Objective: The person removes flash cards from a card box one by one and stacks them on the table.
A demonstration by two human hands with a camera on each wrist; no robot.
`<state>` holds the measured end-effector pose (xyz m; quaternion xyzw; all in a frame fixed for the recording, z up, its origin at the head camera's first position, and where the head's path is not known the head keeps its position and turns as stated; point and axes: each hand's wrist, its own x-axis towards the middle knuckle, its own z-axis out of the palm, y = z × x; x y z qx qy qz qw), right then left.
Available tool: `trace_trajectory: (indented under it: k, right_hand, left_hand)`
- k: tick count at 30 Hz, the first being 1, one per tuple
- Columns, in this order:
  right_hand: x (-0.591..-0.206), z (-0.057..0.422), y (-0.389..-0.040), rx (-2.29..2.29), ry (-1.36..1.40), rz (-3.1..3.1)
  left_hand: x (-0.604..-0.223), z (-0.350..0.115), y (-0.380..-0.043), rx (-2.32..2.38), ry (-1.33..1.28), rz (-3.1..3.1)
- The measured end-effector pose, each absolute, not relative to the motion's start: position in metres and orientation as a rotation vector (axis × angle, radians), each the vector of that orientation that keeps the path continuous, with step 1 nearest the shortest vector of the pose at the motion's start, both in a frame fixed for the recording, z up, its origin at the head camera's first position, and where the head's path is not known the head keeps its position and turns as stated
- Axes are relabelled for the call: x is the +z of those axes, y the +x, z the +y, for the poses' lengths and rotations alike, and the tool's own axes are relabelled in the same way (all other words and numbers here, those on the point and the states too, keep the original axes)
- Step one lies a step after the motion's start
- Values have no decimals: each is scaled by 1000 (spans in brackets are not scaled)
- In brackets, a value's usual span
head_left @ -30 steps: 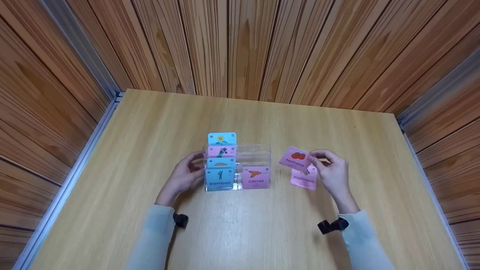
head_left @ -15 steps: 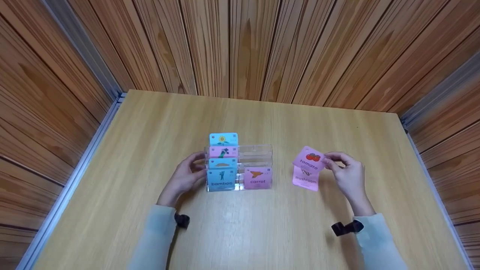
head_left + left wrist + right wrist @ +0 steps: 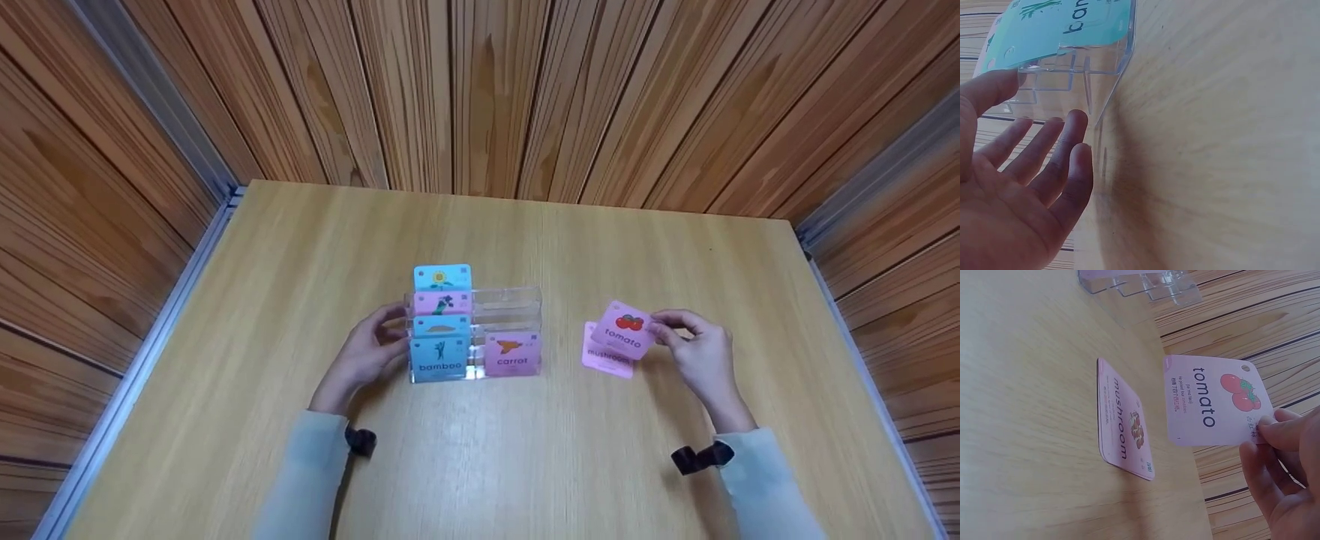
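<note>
My right hand [image 3: 697, 356] pinches the pink tomato card [image 3: 624, 331] by its right corner, between thumb and fingers. In the right wrist view the tomato card [image 3: 1213, 399] is up off the table, beside the pink mushroom card [image 3: 1123, 422] that lies there. From the head, it overlaps the mushroom card [image 3: 606, 367]. My left hand [image 3: 367, 352] is at the left side of a clear stepped card holder [image 3: 510, 300], thumb tip at its edge, fingers extended and loosely spread. The bamboo card [image 3: 439, 357] stands in the holder's front left slot.
A carrot card [image 3: 512, 354] stands at the holder's front right. Behind the bamboo card rise a blue card [image 3: 441, 325], a pink card [image 3: 442, 303] and a blue sunflower card [image 3: 442, 277]. Wooden plank walls [image 3: 480, 97] border the table [image 3: 480, 465].
My right hand moved right with the tomato card, then slightly down, so the card now covers the upper part of the mushroom card. My left hand stays at the holder.
</note>
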<state>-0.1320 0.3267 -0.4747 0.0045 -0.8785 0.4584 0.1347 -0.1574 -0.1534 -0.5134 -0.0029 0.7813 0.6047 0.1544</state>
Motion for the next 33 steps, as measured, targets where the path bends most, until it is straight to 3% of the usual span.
trace_trajectory:
  k: [33]
  right_hand:
    - [-497,332,-144,1272,43,-2799]
  left_hand:
    - [-515,-154,-155,1737,22,2265]
